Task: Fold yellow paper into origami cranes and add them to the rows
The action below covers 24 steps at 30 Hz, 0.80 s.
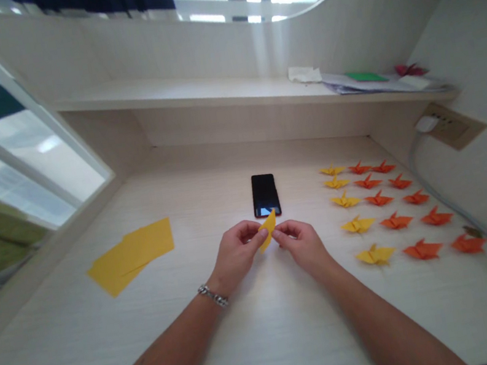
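left hand clamped on folded yellow paper, right hand at its edge.
thumb and fingers of the left hand pinch the paper above the bench; the right hand meets its right side, grip cannot be confirmed. black phone lies flat just beyond. yellow sheets overlap to the left; five yellow cranes and ten orange cranes sit in rows to the right.
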Tool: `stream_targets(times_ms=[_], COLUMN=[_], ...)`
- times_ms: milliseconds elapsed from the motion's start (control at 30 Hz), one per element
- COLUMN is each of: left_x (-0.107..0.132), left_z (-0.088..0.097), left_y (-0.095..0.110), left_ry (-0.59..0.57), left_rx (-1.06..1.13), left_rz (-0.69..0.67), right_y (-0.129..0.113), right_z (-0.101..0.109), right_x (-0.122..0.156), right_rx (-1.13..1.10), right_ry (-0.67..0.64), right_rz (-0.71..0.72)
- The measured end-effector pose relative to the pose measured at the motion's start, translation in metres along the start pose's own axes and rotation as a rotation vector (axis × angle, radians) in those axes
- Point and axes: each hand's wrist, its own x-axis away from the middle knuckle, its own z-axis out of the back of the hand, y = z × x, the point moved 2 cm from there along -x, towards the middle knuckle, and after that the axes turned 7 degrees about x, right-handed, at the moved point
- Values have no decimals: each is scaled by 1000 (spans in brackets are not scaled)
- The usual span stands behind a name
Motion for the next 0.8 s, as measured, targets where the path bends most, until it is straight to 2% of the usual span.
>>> stream_targets(times_ms=[67, 167, 333, 433, 500, 667, 800], left_x=[0, 1, 4, 4, 4, 6, 6], left_z=[1, -1, -5, -5, -4, -4, -4], left_y=[0, 2, 6, 7, 6, 7, 8], left_ry=[25, -2, -87, -88, -66, -64, -30], left_rx=[21, 35, 130, 133, 116, 82, 66], left_rz=[2, 17, 55, 47, 53, 52, 6], right_y=[-1, -7, -12, -8, -6, -9, -10], right_z=[0, 0, 2, 3, 5, 10, 11], right_x=[1, 2, 1, 0, 0, 1, 2], right_rx=[-18, -143, -199, -213, -171, 84, 100], right_ry=[-41, -67, 20, 22, 28, 37, 53], right_rz=[-18, -31, -6, -15, -16, 90, 102])
